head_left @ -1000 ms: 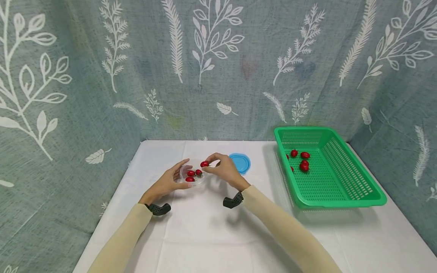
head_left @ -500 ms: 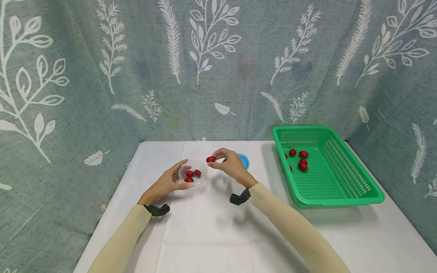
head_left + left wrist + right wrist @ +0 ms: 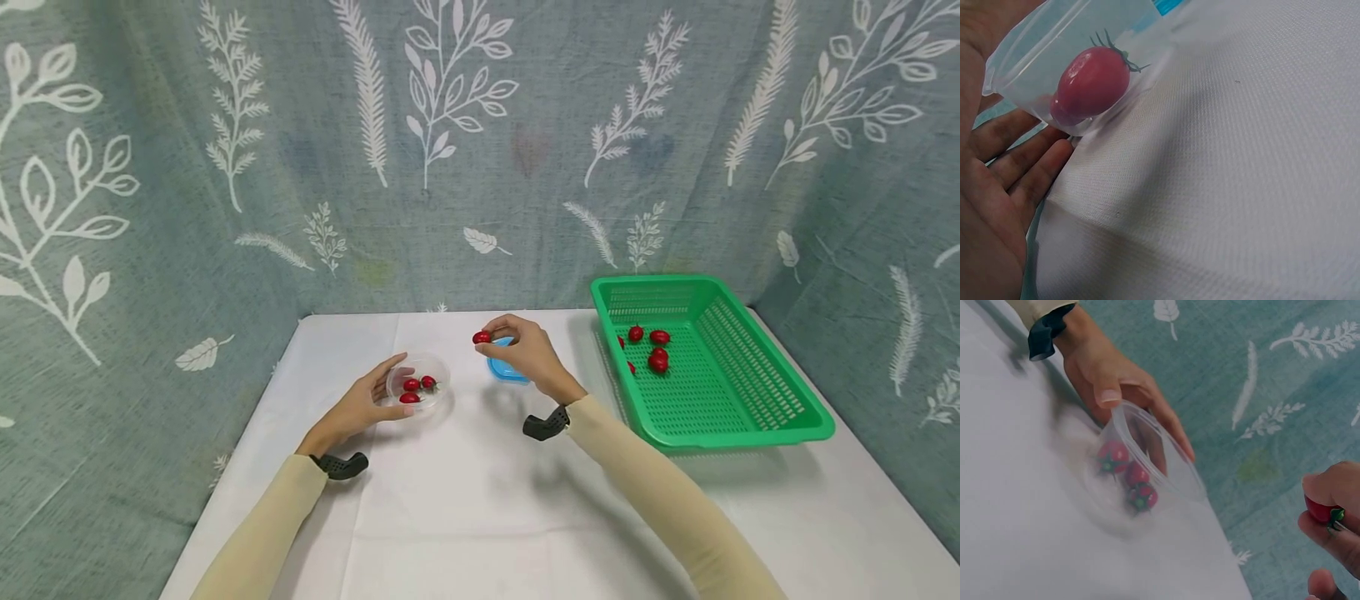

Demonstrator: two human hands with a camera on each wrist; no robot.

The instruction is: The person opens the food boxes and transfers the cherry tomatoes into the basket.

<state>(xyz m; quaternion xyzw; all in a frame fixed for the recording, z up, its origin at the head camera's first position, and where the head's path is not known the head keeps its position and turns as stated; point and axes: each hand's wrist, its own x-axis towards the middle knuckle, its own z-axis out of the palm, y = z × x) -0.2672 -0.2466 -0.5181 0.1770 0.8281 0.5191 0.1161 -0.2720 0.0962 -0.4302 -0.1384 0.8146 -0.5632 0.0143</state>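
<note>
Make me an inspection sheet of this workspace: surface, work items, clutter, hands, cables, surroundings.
Surface: white-covered table, with light creases.
Work items: clear container holding three red tomatoes; blue lid on the table, partly hidden by a hand; green basket on the right with more tomatoes, some partly hidden by its wall, so no exact count.
Clutter: nothing seen.
Left hand: holds the clear container.
Right hand: pinches a single tomato above the table.
Cables: nothing seen.
Surroundings: grey-blue cloth with white leaf prints, behind the table and at both sides.
</note>
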